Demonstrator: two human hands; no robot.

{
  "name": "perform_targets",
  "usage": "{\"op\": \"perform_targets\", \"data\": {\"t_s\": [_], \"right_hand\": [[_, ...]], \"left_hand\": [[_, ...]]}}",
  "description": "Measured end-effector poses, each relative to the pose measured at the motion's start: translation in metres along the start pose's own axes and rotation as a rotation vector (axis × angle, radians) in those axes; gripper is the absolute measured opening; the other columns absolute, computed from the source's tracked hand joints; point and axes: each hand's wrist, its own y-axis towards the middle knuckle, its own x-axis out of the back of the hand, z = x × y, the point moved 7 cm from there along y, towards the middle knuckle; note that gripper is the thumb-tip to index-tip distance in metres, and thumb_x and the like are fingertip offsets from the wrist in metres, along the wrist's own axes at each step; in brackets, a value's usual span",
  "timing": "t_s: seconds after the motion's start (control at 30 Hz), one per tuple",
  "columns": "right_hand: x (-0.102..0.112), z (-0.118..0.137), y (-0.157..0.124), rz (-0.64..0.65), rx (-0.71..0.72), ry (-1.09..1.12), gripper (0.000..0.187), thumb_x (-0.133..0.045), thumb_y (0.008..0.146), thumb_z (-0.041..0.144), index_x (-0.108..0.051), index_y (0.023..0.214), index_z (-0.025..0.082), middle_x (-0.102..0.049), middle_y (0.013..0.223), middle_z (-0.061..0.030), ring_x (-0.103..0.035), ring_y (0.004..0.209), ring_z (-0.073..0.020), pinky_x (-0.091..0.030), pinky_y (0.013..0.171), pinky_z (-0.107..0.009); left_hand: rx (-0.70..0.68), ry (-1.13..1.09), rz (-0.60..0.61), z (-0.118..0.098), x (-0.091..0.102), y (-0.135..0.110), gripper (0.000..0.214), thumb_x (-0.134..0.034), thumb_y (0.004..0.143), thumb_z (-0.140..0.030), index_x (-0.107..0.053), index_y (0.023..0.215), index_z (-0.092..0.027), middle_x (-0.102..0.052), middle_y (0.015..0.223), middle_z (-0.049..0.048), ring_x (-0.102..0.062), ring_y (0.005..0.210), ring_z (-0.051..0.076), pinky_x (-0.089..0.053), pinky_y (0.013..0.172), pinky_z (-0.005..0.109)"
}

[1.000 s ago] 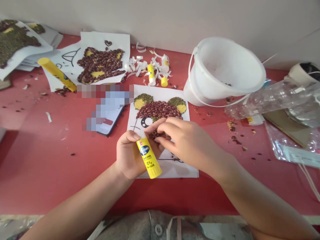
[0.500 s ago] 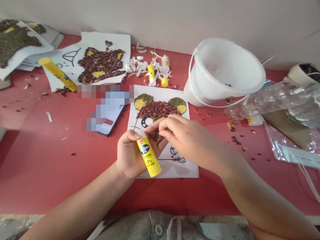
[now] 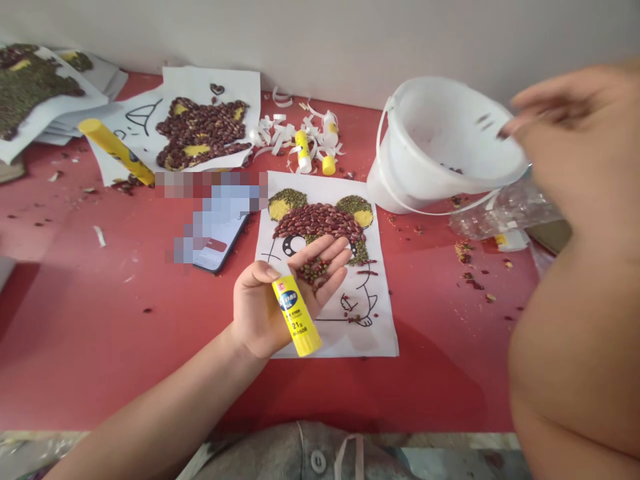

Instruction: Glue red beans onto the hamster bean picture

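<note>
My left hand [image 3: 265, 300] is palm up, its thumb pressing a yellow glue stick [image 3: 296, 317] against the palm. Mixed red and green beans [image 3: 314, 270] lie in the fingers of that hand. Below it is a paper with a bear-like drawing [image 3: 380, 333], its forehead covered in red beans and its ears in green beans and yellow grains. My right hand [image 3: 575, 120], blurred, is raised at the right rim of the white bucket [image 3: 450, 87], fingers apart. A few dark beans [image 3: 484, 121] are in the air over the bucket, away from the fingertips.
A phone [image 3: 225, 227] lies left of the drawing. Behind are a bean-covered paper [image 3: 205, 130], another glue stick [image 3: 117, 152] and paper scraps [image 3: 280, 133] with small glue tubes. Clear plastic bottles [image 3: 520, 207] lie right of the bucket, near scattered beans [image 3: 473, 280].
My right hand has moved from above the left palm, up and right to the bucket, and has let go of some beans. My left hand has stayed nearly still with the glue stick.
</note>
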Motion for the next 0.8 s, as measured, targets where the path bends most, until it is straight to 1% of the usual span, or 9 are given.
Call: {"op": "perform_targets", "data": {"t_s": [0.07,0.2,0.33,0.4,0.47,0.53,0.6,0.7,0.8], "right_hand": [[-0.002,0.003,0.0,0.043,-0.065,-0.057,0.027,-0.059,0.077,0.014,-0.072,0.102,0.013,-0.068,0.094,-0.012,-0.064,0.084,-0.0201,-0.047,0.085,-0.038],[0.005,0.033,-0.012,-0.059,0.08,0.055,0.028,-0.053,0.083,0.016,-0.07,0.106,0.017,-0.071,0.098,-0.0108,-0.065,0.092,-0.0225,-0.049,0.084,-0.037],[-0.002,0.045,-0.02,-0.016,0.111,0.105,0.031,-0.047,0.083,0.011,-0.07,0.102,0.018,-0.072,0.097,-0.0101,-0.065,0.095,-0.0233,-0.048,0.084,-0.038],[-0.007,0.043,-0.023,-0.012,0.058,0.233,0.028,-0.047,0.083,0.01,-0.07,0.097,0.017,-0.071,0.09,-0.0089,-0.065,0.085,-0.0195,-0.049,0.077,-0.036],[-0.017,0.041,-0.026,0.034,-0.019,0.514,0.023,-0.047,0.083,0.011,-0.068,0.091,0.017,-0.068,0.08,-0.0046,-0.062,0.069,-0.0127,-0.049,0.065,-0.03],[-0.036,0.046,-0.032,0.189,-0.086,0.886,0.018,-0.047,0.083,0.01,-0.063,0.085,0.017,-0.062,0.071,-0.0002,-0.057,0.058,-0.008,-0.046,0.054,-0.024],[-0.058,0.059,-0.044,0.427,-0.137,1.156,0.014,-0.046,0.082,0.01,-0.058,0.081,0.018,-0.058,0.069,0.0012,-0.055,0.054,-0.0075,-0.045,0.049,-0.023],[-0.081,0.076,-0.063,0.711,-0.218,1.35,0.014,-0.043,0.081,0.01,-0.055,0.079,0.017,-0.057,0.071,0.0003,-0.055,0.054,-0.0075,-0.046,0.048,-0.022],[-0.093,0.086,-0.078,0.876,-0.314,1.454,0.013,-0.043,0.081,0.011,-0.054,0.08,0.016,-0.056,0.072,-0.0006,-0.053,0.054,-0.0066,-0.044,0.047,-0.02]], "left_hand": [[0.003,0.013,-0.006,0.0,0.0,0.0,0.068,-0.046,0.057,-0.023,-0.055,0.122,-0.003,-0.06,0.127,0.017,-0.043,0.13,0.028,-0.032,0.11,0.035],[0.004,0.024,-0.006,0.0,0.0,0.001,0.065,-0.046,0.058,-0.023,-0.058,0.119,-0.004,-0.06,0.127,0.0162,-0.042,0.132,0.027,-0.031,0.111,0.035],[0.006,0.009,-0.007,0.0,0.001,0.002,0.062,-0.046,0.058,-0.023,-0.06,0.115,-0.003,-0.06,0.126,0.0174,-0.048,0.127,0.027,-0.036,0.107,0.033],[0.007,0.0,-0.009,-0.001,0.001,0.002,0.062,-0.045,0.058,-0.023,-0.06,0.115,-0.003,-0.06,0.126,0.0179,-0.05,0.125,0.027,-0.038,0.106,0.033],[0.009,-0.007,-0.013,-0.001,0.001,0.002,0.061,-0.045,0.059,-0.022,-0.06,0.115,-0.003,-0.06,0.127,0.0184,-0.051,0.124,0.027,-0.038,0.106,0.034],[0.011,-0.012,-0.023,-0.002,0.002,0.002,0.061,-0.045,0.059,-0.022,-0.06,0.115,-0.002,-0.059,0.127,0.0187,-0.05,0.124,0.028,-0.037,0.106,0.034],[0.014,-0.014,-0.03,-0.001,0.003,0.002,0.062,-0.045,0.058,-0.023,-0.059,0.116,-0.002,-0.06,0.126,0.0189,-0.049,0.126,0.028,-0.036,0.108,0.034],[0.022,-0.016,-0.024,0.0,0.003,0.002,0.064,-0.045,0.059,-0.023,-0.058,0.118,-0.002,-0.06,0.126,0.0184,-0.046,0.128,0.028,-0.032,0.11,0.035],[0.018,-0.024,-0.012,0.0,0.002,0.002,0.064,-0.045,0.058,-0.022,-0.058,0.118,-0.002,-0.063,0.122,0.0177,-0.044,0.13,0.029,-0.031,0.11,0.036]]}}
